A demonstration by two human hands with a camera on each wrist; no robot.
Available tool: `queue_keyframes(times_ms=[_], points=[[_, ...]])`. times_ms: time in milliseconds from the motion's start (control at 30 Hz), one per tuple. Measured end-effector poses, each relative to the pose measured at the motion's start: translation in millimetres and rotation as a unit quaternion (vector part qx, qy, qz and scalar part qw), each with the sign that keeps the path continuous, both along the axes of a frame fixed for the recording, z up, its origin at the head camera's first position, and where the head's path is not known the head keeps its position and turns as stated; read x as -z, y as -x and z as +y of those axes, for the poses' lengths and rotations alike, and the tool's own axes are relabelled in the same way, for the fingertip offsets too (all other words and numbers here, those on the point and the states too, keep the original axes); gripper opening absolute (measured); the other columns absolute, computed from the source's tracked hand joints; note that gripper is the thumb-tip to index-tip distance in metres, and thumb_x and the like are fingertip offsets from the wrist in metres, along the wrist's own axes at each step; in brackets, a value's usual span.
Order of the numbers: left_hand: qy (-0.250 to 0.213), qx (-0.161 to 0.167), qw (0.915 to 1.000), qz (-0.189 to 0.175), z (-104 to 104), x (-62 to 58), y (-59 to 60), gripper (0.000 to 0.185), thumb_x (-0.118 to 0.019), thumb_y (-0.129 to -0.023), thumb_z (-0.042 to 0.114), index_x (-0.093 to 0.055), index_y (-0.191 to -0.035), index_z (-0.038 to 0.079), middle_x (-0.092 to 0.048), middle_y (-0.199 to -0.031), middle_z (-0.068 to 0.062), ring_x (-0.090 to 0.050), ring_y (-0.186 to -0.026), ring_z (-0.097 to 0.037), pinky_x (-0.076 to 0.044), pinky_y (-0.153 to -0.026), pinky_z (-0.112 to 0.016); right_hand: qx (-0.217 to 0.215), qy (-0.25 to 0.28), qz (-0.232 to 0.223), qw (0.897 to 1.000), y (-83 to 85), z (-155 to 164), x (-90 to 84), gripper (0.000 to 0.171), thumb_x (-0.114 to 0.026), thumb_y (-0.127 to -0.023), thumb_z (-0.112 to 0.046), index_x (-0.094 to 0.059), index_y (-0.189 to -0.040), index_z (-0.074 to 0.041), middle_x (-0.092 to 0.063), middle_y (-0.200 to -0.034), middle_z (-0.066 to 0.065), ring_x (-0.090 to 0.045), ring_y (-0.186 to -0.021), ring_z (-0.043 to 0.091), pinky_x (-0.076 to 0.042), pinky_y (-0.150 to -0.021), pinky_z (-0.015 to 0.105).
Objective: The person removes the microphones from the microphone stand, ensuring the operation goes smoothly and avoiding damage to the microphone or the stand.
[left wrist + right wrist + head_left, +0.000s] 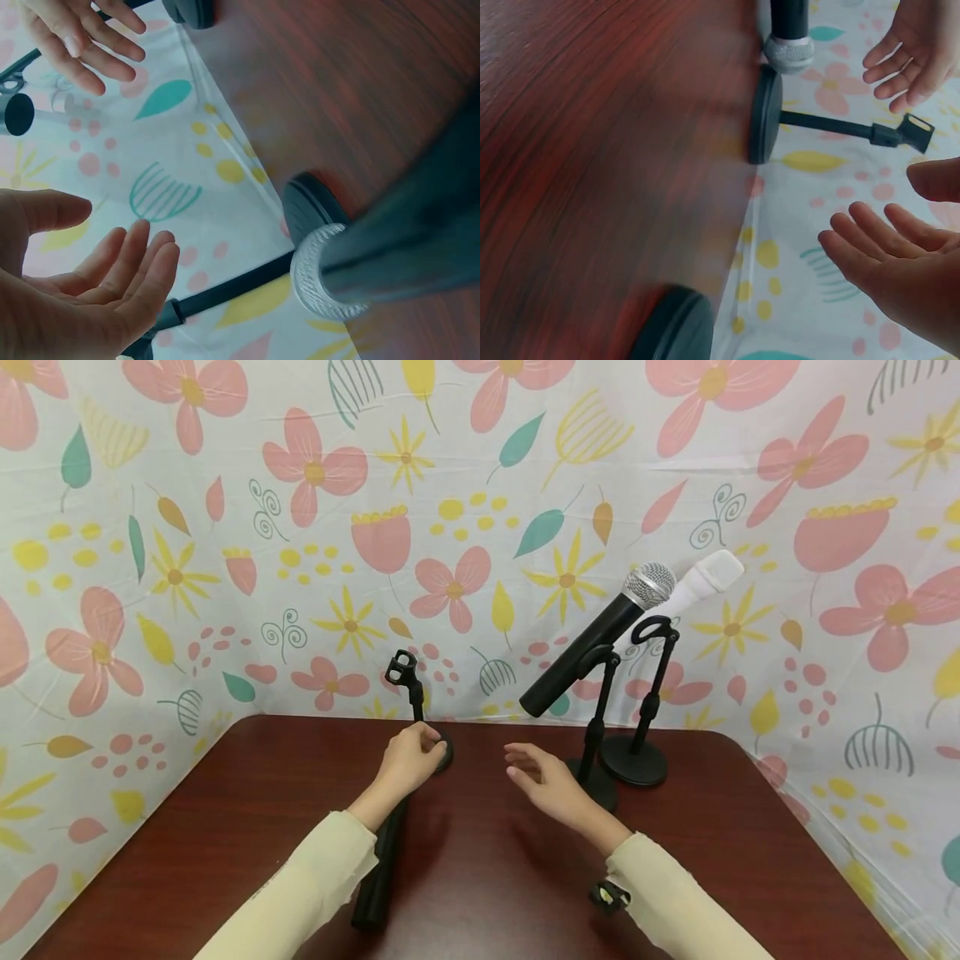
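My left hand (405, 758) hovers over the table with loosely bent fingers and nothing in them. Below its wrist lies a black microphone (381, 877), partly hidden by the forearm; its silver mesh head shows in the left wrist view (306, 274). Just beyond this hand stands a small black microphone stand (405, 670) with a bare clip, its round base partly covered. My right hand (551, 789) is held in the air, fingers relaxed and holding nothing. Close to its right, another stand (595, 735) carries a black microphone with a silver head (600, 639), tilted up to the right.
Behind the black microphone, a third stand (637, 758) bears a white microphone (708, 578). All stands are on the dark red-brown table (465, 877). A flower-patterned cloth (465, 485) hangs along the table's back and sides. A small black object (609, 896) hangs at the right cuff.
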State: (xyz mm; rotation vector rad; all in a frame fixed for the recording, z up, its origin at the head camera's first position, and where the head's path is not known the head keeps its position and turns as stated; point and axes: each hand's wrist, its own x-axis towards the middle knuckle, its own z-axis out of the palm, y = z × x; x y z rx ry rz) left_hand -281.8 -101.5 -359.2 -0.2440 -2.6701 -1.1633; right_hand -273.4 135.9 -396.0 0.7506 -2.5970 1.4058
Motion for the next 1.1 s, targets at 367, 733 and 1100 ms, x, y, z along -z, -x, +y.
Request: queue_keyframes(times_ms=[367, 733, 1100], points=[[-0.081, 0.046, 0.9934, 0.067, 23.7, -7.6, 1.7, 0.015, -0.064, -0.09, 0.012, -0.066, -0.103, 0.004, -0.07, -0.088, -0.008, -0.064, -0.08, -0.024, -0.052, -0.071, -0.039, 0.022, 0.048, 0.065, 0.997, -9.6, 31.5, -7.1, 0.034, -0.058, -0.097, -0.014, -0.056, -0.131, -0.007, -0.063, -0.121, 0.013, -0.061, -0.111, 0.029, -0.05, -0.091, 0.04], [-0.139, 0.081, 0.9798, 0.118, 45.4, -18.8, 12.0, 0.02, -0.06, -0.091, 0.009, -0.063, -0.11, 0.002, -0.067, -0.098, -0.012, -0.064, -0.09, -0.025, -0.053, -0.081, -0.038, 0.055, 0.114, 0.142, 0.982, -21.6, 57.4, -24.6, 0.033, -0.055, -0.095, 0.003, -0.056, -0.128, 0.003, -0.063, -0.116, 0.022, -0.061, -0.107, 0.022, -0.047, -0.086, 0.014], [-0.146, 0.116, 0.973, 0.136, 71.3, -43.8, 18.8, 0.028, -0.06, -0.092, 0.009, -0.06, -0.119, 0.0, -0.065, -0.104, -0.013, -0.061, -0.099, -0.027, -0.049, -0.091, -0.04, 0.114, 0.198, 0.204, 0.952, -14.6, 81.9, -27.0, 0.031, -0.052, -0.095, 0.007, -0.058, -0.125, 0.007, -0.063, -0.11, 0.029, -0.063, -0.099, 0.01, -0.047, -0.085, 0.015]])
